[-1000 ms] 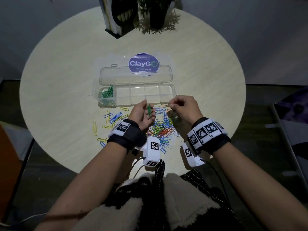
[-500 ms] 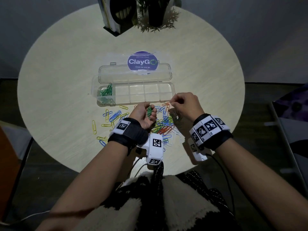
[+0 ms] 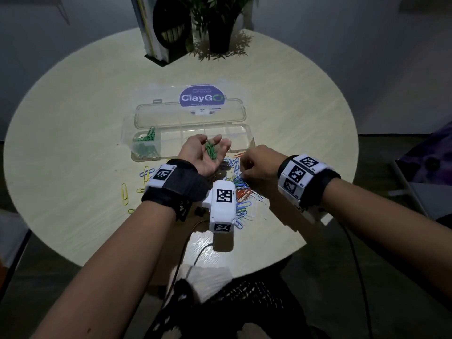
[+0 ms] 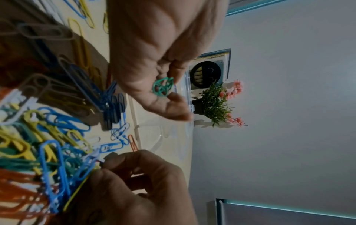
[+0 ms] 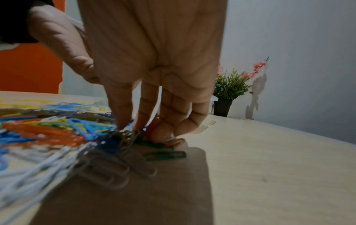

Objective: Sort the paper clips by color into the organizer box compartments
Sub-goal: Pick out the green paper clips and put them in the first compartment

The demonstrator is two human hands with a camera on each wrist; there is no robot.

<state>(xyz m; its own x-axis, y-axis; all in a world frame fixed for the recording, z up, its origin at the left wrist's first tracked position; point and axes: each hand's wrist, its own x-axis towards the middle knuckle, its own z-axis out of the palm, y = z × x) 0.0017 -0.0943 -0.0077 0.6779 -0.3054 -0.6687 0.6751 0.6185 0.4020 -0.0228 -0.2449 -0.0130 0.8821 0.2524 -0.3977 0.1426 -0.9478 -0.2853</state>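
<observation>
the left hand (image 3: 204, 155) is turned palm up over the near edge of the organizer box (image 3: 247, 140), fingers loosely cupped around a small bunch of green clips (image 3: 210, 151) lying in the palm. the right hand (image 3: 259, 165) is palm down on the pile of paper clips (image 3: 241, 192), its fingers (image 5: 123, 109) curled down into the pile; they touch the clips, but i cannot tell whether they pinch one. a green clip (image 5: 165, 155) lies on the table just under those fingertips.

the box is clear plastic with its lid (image 3: 190, 113) laid open behind it. more green clips (image 3: 146, 145) fill its leftmost compartment. beyond the lid sits a round purple sticker (image 3: 201, 97) reading "claygo", with smaller lines under it too blurred to read.

loose yellow and blue clips (image 3: 146, 173) lie left of the pile on the round pale table (image 3: 73, 118). at the far edge stand a potted plant (image 3: 220, 23) and a book (image 4: 225, 59); its spine seems to read "investing 101".
</observation>
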